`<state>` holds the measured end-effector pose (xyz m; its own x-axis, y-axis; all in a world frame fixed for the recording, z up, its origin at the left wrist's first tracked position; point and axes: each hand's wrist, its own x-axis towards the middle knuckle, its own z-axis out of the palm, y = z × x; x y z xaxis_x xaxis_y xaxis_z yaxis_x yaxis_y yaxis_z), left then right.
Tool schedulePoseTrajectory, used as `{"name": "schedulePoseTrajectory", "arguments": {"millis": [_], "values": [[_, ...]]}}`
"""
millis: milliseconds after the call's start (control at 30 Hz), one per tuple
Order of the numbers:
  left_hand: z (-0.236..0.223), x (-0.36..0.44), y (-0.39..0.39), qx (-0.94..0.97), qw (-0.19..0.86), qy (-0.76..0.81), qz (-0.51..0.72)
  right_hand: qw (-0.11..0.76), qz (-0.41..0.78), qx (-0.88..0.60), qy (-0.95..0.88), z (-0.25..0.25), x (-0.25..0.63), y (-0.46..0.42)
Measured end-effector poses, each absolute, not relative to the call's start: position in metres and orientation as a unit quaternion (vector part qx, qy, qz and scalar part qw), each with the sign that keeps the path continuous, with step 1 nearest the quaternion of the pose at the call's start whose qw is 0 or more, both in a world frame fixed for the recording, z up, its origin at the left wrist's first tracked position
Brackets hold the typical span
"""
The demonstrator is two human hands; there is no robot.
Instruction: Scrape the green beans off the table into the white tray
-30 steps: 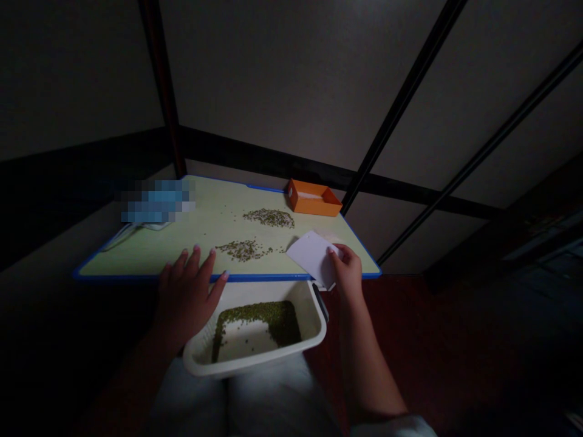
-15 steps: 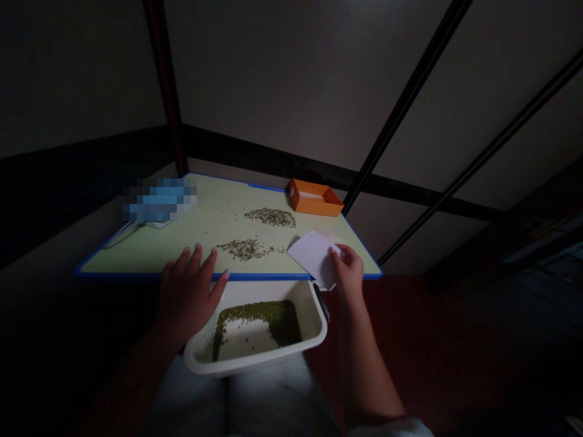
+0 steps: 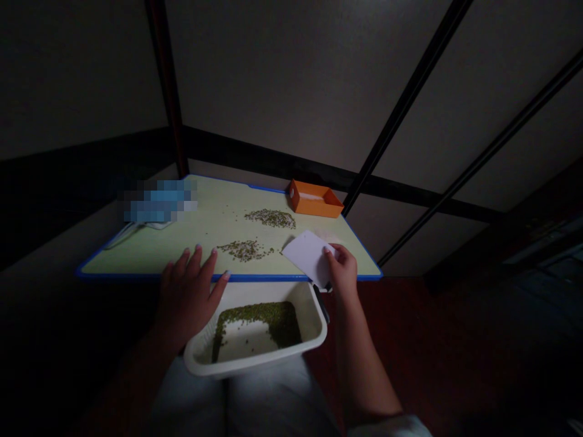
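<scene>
My right hand (image 3: 342,272) pinches a white card (image 3: 310,255) by its right side, low over the front right of the table. Left of the card's tip lies a loose patch of small green beans (image 3: 246,249). A second, denser pile of beans, mixed with paler bits (image 3: 271,218), is farther back. My left hand (image 3: 189,294) rests flat at the table's front edge with fingers spread, holding nothing. Below that edge a white plastic basin (image 3: 255,362) sits on my lap, with green beans (image 3: 286,321) heaped along its back and right side.
The pale green table (image 3: 204,200) has a blue rim. An orange open box (image 3: 316,200) stands at its back right. A blurred-out blue object (image 3: 161,200) with a white cord lies at the left. Panelled wall (image 3: 282,79) rises behind the table.
My right hand has slid the card slightly left, toward the front patch of beans. My left hand stays in place.
</scene>
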<state>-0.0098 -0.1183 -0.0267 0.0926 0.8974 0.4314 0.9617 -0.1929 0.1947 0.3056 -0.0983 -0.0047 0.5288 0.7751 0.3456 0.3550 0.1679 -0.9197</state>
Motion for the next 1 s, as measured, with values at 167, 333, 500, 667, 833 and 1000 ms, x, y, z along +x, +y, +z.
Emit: {"name": "schedulePoseTrajectory", "arguments": {"millis": [167,333,500,667,833,1000], "values": [[-0.027,-0.01,-0.118,-0.738,0.069,-0.63,-0.234,0.612,0.179,-0.618,-0.459,-0.004,0.305,-0.095],[-0.029,-0.01,-0.117,-0.737,0.071,-0.629,-0.237,0.61,0.184,-0.614,-0.466,-0.002,0.306,-0.087],[-0.03,-0.011,-0.117,-0.739,0.074,-0.625,-0.239,0.607,0.195,-0.609,-0.473,-0.001,0.305,-0.082],[-0.03,-0.011,-0.117,-0.737,0.078,-0.628,-0.238,0.597,0.207,-0.605,-0.484,0.0,0.307,-0.086],[-0.03,-0.01,-0.117,-0.737,0.078,-0.628,-0.238,0.589,0.215,-0.601,-0.495,0.0,0.306,-0.085],[-0.029,-0.011,-0.118,-0.739,0.076,-0.626,-0.237,0.59,0.227,-0.59,-0.502,0.0,0.301,-0.077]]}}
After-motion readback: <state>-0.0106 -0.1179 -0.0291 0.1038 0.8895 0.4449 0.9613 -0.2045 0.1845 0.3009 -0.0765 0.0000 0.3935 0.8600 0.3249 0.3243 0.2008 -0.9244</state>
